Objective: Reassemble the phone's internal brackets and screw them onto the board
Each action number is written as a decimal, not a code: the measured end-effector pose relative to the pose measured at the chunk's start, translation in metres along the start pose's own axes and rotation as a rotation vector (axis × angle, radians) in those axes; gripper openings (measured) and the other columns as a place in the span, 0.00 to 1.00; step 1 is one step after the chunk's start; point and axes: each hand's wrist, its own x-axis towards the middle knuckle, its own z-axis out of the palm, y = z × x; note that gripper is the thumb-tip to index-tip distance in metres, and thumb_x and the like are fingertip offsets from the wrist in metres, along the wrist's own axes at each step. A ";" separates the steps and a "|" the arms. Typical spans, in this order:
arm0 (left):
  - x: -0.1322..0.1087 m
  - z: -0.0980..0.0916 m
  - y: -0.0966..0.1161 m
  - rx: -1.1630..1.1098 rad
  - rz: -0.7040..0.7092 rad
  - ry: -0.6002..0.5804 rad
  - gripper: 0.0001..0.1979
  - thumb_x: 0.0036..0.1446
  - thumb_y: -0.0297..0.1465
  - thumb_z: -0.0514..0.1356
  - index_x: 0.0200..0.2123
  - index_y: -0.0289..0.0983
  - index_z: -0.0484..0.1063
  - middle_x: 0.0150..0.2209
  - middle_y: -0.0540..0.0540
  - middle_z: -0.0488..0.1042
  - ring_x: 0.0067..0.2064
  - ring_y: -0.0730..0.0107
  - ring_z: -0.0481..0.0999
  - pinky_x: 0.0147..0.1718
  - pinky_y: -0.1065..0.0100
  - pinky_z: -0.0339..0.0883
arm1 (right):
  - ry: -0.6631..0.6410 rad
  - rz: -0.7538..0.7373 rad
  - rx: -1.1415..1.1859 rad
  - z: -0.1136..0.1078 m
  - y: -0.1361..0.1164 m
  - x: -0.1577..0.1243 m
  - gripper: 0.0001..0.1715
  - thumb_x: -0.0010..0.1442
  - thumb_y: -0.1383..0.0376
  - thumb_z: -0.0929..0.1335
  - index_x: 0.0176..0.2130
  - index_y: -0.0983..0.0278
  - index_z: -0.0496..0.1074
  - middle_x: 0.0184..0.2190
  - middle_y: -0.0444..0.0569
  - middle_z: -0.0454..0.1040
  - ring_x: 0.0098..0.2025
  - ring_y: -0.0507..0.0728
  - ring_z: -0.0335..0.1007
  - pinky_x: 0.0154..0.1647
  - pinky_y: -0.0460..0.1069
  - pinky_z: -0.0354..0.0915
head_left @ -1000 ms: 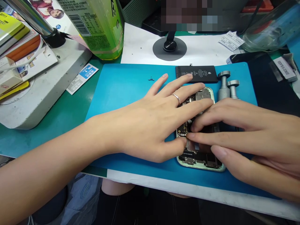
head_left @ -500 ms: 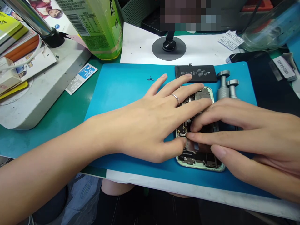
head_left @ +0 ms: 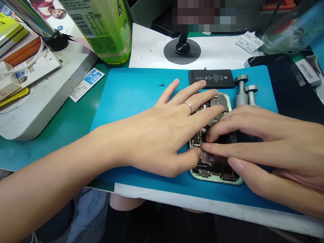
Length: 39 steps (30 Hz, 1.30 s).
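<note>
An opened pale green phone [head_left: 215, 175] lies face-up on the blue mat [head_left: 136, 94], its circuit boards exposed. My left hand [head_left: 164, 135], wearing a ring, lies flat and spread over the phone's left and upper part. My right hand [head_left: 255, 141] comes in from the right, fingers stretched out and pressed onto the phone's middle, fingertips meeting my left thumb. Neither hand holds anything that I can see. A black battery [head_left: 215, 79] lies on the mat just beyond the phone.
Two metal knurled tools [head_left: 245, 91] stand right of the phone. A green bottle [head_left: 106, 30], a white lamp base [head_left: 50, 91], a round black stand [head_left: 182, 51], a small sachet [head_left: 87, 84], tiny screws [head_left: 162, 84] and labels [head_left: 249, 42] surround the mat. The table edge runs near me.
My left fingers have slid slightly back across the phone's upper part; otherwise both hands stay pressed in place.
</note>
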 end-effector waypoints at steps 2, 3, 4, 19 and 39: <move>0.000 0.000 0.000 0.013 -0.001 -0.016 0.37 0.66 0.41 0.58 0.76 0.41 0.60 0.81 0.39 0.51 0.83 0.39 0.41 0.80 0.31 0.29 | -0.002 -0.019 -0.024 0.000 0.001 -0.001 0.17 0.73 0.69 0.62 0.52 0.55 0.76 0.54 0.44 0.73 0.54 0.51 0.69 0.52 0.52 0.67; 0.000 0.000 0.000 0.014 0.000 -0.017 0.36 0.66 0.41 0.58 0.76 0.42 0.60 0.81 0.39 0.51 0.83 0.39 0.41 0.79 0.30 0.30 | 0.003 -0.029 -0.032 0.000 0.001 -0.001 0.17 0.73 0.70 0.62 0.53 0.56 0.75 0.54 0.45 0.73 0.54 0.51 0.69 0.53 0.52 0.67; 0.000 0.000 0.000 0.012 0.001 -0.013 0.36 0.66 0.41 0.59 0.75 0.42 0.60 0.81 0.40 0.52 0.83 0.39 0.42 0.79 0.30 0.30 | 0.007 -0.039 -0.038 0.000 0.001 -0.002 0.16 0.73 0.70 0.62 0.53 0.57 0.75 0.54 0.46 0.73 0.55 0.52 0.69 0.54 0.53 0.67; 0.000 0.001 0.001 -0.020 0.005 0.003 0.34 0.65 0.39 0.59 0.73 0.46 0.62 0.81 0.43 0.54 0.83 0.35 0.42 0.79 0.28 0.30 | 0.021 -0.007 -0.031 0.002 -0.001 -0.003 0.17 0.74 0.68 0.62 0.54 0.53 0.75 0.56 0.42 0.73 0.56 0.50 0.70 0.53 0.51 0.68; -0.003 -0.001 0.001 -0.030 -0.002 -0.014 0.36 0.68 0.41 0.60 0.76 0.48 0.58 0.82 0.44 0.50 0.83 0.37 0.40 0.79 0.28 0.28 | 0.094 -0.026 -0.061 0.002 0.002 -0.003 0.14 0.72 0.68 0.63 0.48 0.57 0.76 0.52 0.44 0.74 0.53 0.54 0.72 0.60 0.55 0.69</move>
